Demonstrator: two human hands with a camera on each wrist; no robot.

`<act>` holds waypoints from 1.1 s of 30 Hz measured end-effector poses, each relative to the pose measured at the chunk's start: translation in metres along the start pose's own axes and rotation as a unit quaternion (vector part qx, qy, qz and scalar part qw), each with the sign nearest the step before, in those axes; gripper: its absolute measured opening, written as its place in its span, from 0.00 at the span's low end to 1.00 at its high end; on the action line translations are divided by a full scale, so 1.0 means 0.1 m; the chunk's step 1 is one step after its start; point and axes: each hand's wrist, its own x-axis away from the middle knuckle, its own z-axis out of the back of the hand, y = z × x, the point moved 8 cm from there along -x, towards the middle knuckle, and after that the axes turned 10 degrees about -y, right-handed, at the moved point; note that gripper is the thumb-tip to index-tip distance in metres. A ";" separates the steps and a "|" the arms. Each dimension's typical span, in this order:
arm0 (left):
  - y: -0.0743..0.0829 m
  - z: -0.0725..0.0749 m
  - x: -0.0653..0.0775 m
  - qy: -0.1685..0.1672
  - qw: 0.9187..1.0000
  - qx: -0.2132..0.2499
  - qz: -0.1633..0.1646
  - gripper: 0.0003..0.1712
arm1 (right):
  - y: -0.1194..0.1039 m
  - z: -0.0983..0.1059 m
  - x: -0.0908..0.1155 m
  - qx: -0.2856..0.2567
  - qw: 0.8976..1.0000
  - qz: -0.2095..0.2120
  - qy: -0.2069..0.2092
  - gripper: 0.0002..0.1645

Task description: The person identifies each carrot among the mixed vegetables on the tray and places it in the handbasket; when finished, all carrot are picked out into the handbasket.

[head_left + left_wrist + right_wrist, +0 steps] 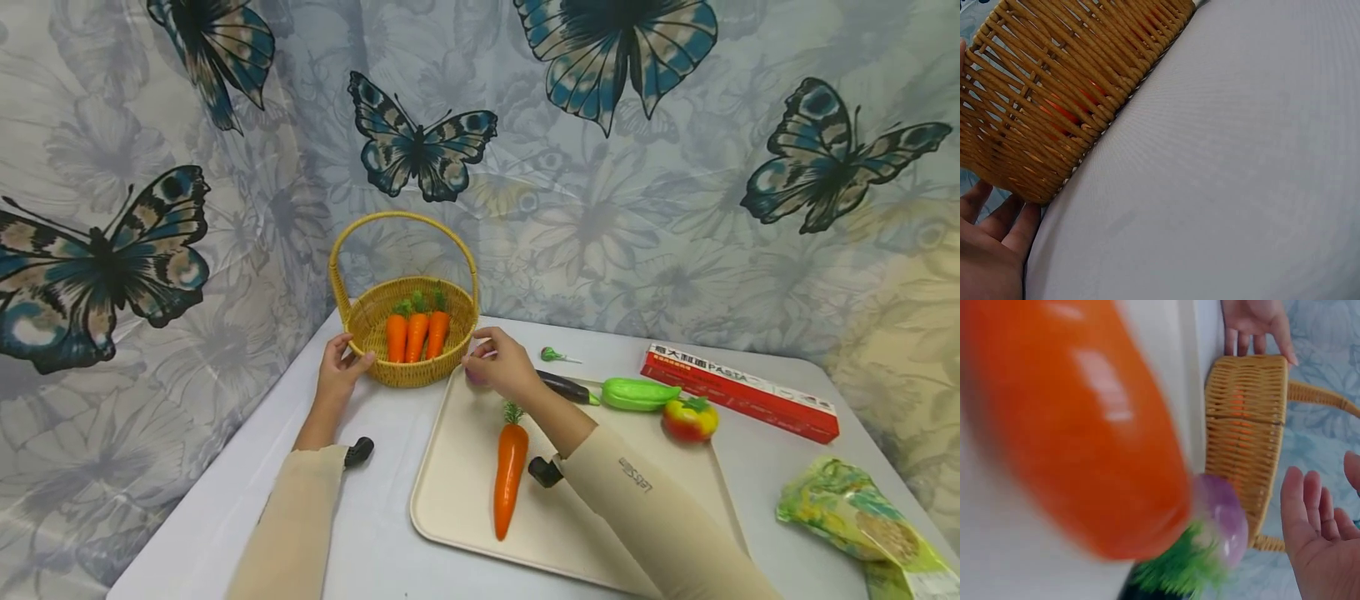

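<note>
A yellow wicker basket (408, 375) with a tall handle stands at the back, holding three orange carrots (417, 333). My left hand (341, 375) touches its left side; in the left wrist view the straight fingers (1022, 231) reach the basket's lower edge. At the basket's right side is my right hand (506, 367), its fingers loosely bent and apart from the wicker in the right wrist view, with nothing held. Below that hand sits a round purple vegetable (1225, 512), partly hidden in the head view. Another carrot (511, 475) lies on the beige tray (465, 517).
Along the tray's back edge lie a dark eggplant (564, 387), a green ridged gourd (637, 394) and a red-yellow tomato (690, 419). A red pasta box (738, 392) and a green bag (855, 508) are on the right. Behind the tray is a small green-headed stick (555, 355).
</note>
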 end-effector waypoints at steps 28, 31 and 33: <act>0.25 -0.10 0.16 -0.017 1.000 0.018 0.007 0.41 | 0.65 -0.08 1.19 -0.026 0.987 -0.150 -0.050 0.47; 0.24 -0.10 0.15 -0.016 1.000 0.020 0.006 0.41 | 0.68 -0.15 1.20 0.014 0.985 -0.161 -0.067 0.47; 0.24 -0.10 0.13 -0.018 1.000 0.022 0.004 0.40 | 0.69 -0.18 1.21 0.040 0.982 -0.168 -0.074 0.45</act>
